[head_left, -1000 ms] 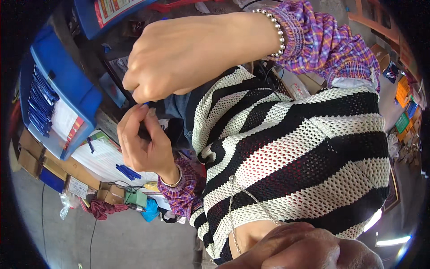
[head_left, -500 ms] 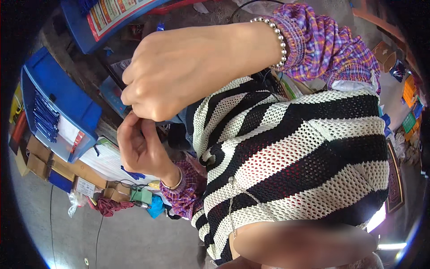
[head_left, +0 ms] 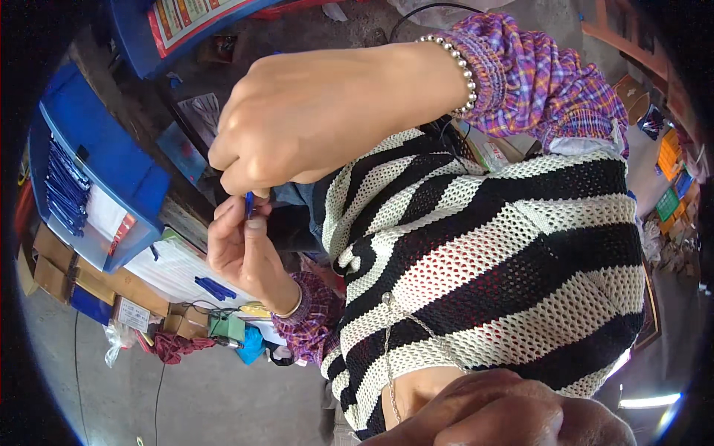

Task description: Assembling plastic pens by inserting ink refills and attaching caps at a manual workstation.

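Observation:
My right hand [head_left: 297,123], with a beaded bracelet at its wrist, is bent with its back toward the view. Its fingertips are pinched near the top of a slim dark blue piece [head_left: 249,205]. Just below, the thumb and forefinger of my left hand [head_left: 242,245] are closed on the same piece. Most of that piece is hidden by the fingers, so its kind cannot be made out. Several similar blue strips [head_left: 216,288] lie on a white sheet [head_left: 175,267] beside my left hand.
At the left a blue bin [head_left: 111,160] holds many blue strips [head_left: 65,189]. Another blue container [head_left: 137,44] stands at the top. Cardboard boxes [head_left: 56,260], a maroon cloth [head_left: 178,346] and a green device [head_left: 227,327] line the lower left. Orange crates [head_left: 669,156] lie far right.
My hands have drawn slightly apart, and the blue piece now shows between them. The left hand has shifted a little to the right and down. The view has moved slightly too.

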The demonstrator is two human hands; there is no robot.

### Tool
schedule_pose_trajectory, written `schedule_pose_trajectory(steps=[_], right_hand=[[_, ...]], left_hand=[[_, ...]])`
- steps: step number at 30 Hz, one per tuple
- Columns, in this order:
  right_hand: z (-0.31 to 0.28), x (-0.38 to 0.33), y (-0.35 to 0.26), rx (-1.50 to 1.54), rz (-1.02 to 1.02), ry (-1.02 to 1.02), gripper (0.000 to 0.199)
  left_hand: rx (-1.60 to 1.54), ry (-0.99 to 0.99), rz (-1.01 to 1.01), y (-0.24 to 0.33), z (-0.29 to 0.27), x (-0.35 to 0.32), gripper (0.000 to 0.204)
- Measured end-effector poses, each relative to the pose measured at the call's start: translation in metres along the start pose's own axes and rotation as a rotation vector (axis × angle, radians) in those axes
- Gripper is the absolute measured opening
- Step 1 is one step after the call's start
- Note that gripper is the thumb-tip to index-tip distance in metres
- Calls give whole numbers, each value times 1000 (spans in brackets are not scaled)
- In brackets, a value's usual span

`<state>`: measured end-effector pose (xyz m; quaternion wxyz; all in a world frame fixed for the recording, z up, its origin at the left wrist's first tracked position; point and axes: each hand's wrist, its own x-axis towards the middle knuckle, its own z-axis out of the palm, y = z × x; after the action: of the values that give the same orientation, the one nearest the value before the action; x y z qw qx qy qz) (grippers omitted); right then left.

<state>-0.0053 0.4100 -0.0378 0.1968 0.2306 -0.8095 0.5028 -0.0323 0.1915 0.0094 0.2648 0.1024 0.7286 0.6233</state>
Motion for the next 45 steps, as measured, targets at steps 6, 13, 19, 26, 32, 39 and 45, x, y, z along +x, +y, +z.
schedule_pose_trajectory(steps=[6,13,19,26,32,39,45], right_hand=[[20,13,3,112,22,-62,14],[38,29,-1,328,180,-75,15],[44,62,-15,476,156,-51,16],[74,62,-44,516,210,-192,21],[100,61,-60,441,113,-271,28],[123,72,-71,432,70,-445,31],[138,87,-83,423,29,-581,31]], left_hand=[[-14,12,32,-12,-22,-3,19],[1,24,109,-14,-36,7,17],[-71,115,304,0,-49,11,14],[-161,207,355,7,-61,-8,11],[-364,291,446,16,-88,-49,16],[-347,418,393,1,-111,-92,2],[-320,502,250,-8,-117,-120,11]])
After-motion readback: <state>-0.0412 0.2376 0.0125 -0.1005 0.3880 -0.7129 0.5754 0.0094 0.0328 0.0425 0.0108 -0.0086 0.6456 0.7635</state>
